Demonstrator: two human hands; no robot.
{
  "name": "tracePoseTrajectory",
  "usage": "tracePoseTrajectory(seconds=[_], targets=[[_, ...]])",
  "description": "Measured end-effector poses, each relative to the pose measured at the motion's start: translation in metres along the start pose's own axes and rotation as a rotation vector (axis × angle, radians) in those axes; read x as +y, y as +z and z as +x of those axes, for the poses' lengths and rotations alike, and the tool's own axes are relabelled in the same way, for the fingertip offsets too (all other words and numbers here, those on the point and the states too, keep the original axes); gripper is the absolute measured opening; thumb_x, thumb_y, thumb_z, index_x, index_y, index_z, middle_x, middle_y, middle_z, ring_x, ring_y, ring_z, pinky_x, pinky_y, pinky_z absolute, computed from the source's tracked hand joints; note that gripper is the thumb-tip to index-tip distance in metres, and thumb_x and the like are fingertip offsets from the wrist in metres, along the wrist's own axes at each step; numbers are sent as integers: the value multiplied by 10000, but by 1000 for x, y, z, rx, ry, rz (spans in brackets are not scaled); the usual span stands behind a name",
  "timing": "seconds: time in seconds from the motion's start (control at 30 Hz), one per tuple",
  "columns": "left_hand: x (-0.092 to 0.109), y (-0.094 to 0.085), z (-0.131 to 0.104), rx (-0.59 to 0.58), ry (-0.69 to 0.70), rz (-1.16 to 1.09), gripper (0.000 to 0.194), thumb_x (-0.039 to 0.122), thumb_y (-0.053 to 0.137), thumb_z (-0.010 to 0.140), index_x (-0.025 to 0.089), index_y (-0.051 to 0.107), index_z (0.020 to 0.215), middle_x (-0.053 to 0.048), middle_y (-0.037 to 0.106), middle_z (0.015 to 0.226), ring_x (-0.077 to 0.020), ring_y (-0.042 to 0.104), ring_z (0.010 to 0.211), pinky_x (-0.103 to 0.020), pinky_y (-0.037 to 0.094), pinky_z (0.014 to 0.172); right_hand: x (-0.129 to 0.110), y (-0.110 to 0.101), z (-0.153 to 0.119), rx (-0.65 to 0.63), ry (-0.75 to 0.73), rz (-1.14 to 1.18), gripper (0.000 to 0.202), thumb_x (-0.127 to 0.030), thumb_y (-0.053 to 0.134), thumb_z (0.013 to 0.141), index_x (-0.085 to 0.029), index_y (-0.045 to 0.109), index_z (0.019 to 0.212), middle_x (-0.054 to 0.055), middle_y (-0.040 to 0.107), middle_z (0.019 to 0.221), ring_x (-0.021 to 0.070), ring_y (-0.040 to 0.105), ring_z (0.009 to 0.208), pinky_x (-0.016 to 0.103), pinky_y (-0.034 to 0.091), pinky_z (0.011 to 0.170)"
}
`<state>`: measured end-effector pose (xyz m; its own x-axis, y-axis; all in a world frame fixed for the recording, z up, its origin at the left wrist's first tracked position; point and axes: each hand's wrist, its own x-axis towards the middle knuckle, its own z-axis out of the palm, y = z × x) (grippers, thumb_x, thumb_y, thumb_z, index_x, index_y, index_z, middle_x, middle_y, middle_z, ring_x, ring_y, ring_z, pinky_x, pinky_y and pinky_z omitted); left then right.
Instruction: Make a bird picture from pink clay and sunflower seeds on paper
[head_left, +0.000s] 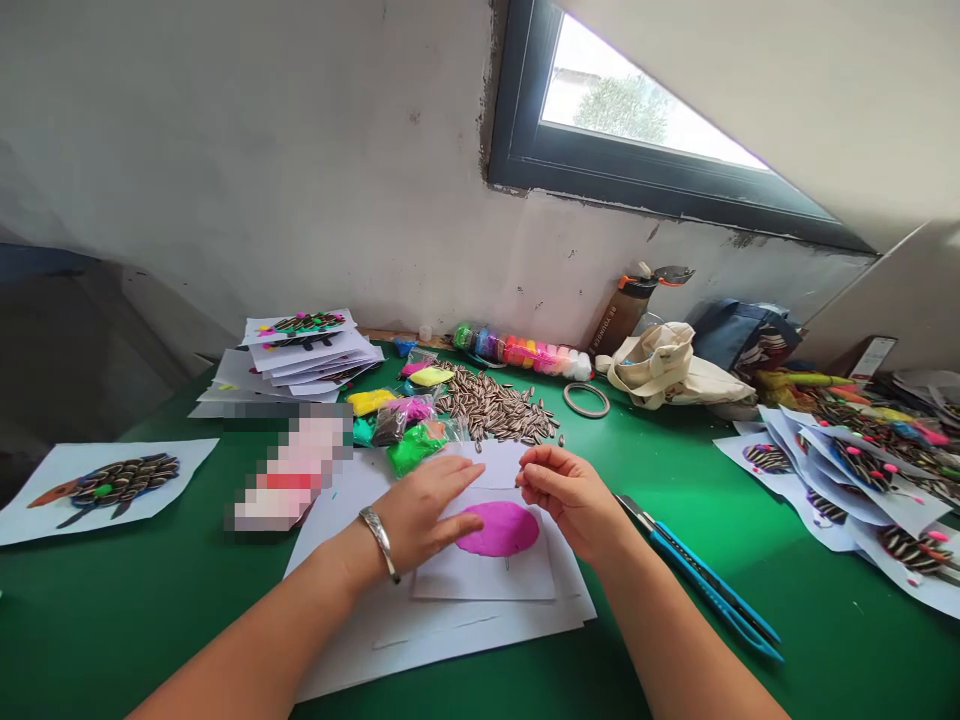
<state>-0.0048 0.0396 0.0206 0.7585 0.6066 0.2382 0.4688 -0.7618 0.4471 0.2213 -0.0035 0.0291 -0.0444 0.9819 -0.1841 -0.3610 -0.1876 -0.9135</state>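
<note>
A flat magenta clay oval (504,530) lies on a small white sheet of paper (480,582), which rests on larger white sheets (341,620). My left hand (427,510), with a silver bangle at the wrist, is open over the left side, its thumb reaching to the oval's edge. On the other side my right hand (574,498) is closed in a pinch above the paper; whatever is between its fingertips is too small to make out. Just beyond the hands is a pile of striped sunflower seeds (499,405). Bags of coloured clay, including a green one (412,450), lie left of the seeds.
A blue utility knife (712,585) lies right of my right hand. Further back are a tape roll (586,400), clay tubs (536,355), a bottle (622,315) and a cloth bag (667,370). Seed pictures lie at left (124,490) and right (862,480), with a paper stack (300,365) behind.
</note>
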Motion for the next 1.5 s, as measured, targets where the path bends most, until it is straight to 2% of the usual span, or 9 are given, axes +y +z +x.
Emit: tracePoseTrajectory(seconds=[0.13,0.27,0.37,0.47,0.6,0.8,1.07,1.23,1.5], targets=[[-7,-13,-2,140,-29,18,430,405,514,923,125,585,1242,-131,635,1233,-253,570,1169,-384,449,1011,1,1,-1,-2,22,-26,316,-381,746,732,-157,665,939,55,692,801,126,587,641,272,437,658],[-6,-16,-2,199,-64,9,358,374,536,913,117,656,1132,-122,694,1125,-250,650,1037,-364,512,912,3,0,0,25,-41,-201,295,-426,713,759,-139,653,724,0,604,581,84,481,516,227,359,534],[-4,-16,-2,183,-106,-11,310,357,563,896,136,685,1076,-95,723,1055,-247,674,982,-348,530,859,6,2,1,45,-92,-324,284,-401,708,760,-147,635,656,-33,532,513,75,433,501,219,332,515],[-4,-16,-1,162,-154,-34,274,346,567,890,159,701,1038,-70,735,1022,-233,684,953,-322,532,827,11,7,-1,42,-97,-399,193,-347,712,736,-161,678,774,10,638,681,125,555,645,244,411,607],[-7,-16,0,152,-197,-34,228,304,546,892,183,714,986,-50,741,988,-214,688,913,-297,521,794,21,15,-7,42,-137,-554,234,-315,633,777,-189,676,970,53,699,872,189,624,811,303,464,726],[-12,-11,1,159,-215,-29,215,311,519,901,227,717,885,-15,743,892,-179,682,832,-256,493,749,31,37,-7,-50,-372,-981,180,-264,529,865,-215,695,816,26,656,769,166,581,737,284,435,689],[-13,-9,2,140,-231,-70,216,272,508,900,228,710,837,11,729,810,-152,655,771,-228,451,692,45,53,-5,-125,-458,-1170,260,-155,418,907,-208,665,966,34,690,775,175,586,768,277,432,702],[-12,-10,3,146,-256,-77,228,269,499,901,214,705,821,6,721,804,-156,643,765,-230,442,685,40,59,-8,-152,-436,-1248,243,-87,481,880,-218,648,762,-11,686,683,159,535,713,261,393,690],[-10,-10,4,139,-278,-56,256,265,476,906,219,701,792,8,712,778,-153,628,743,-227,438,669,50,61,-1,-145,-649,-1393,263,-142,619,851,-272,716,644,24,624,802,173,510,820,293,387,746]])
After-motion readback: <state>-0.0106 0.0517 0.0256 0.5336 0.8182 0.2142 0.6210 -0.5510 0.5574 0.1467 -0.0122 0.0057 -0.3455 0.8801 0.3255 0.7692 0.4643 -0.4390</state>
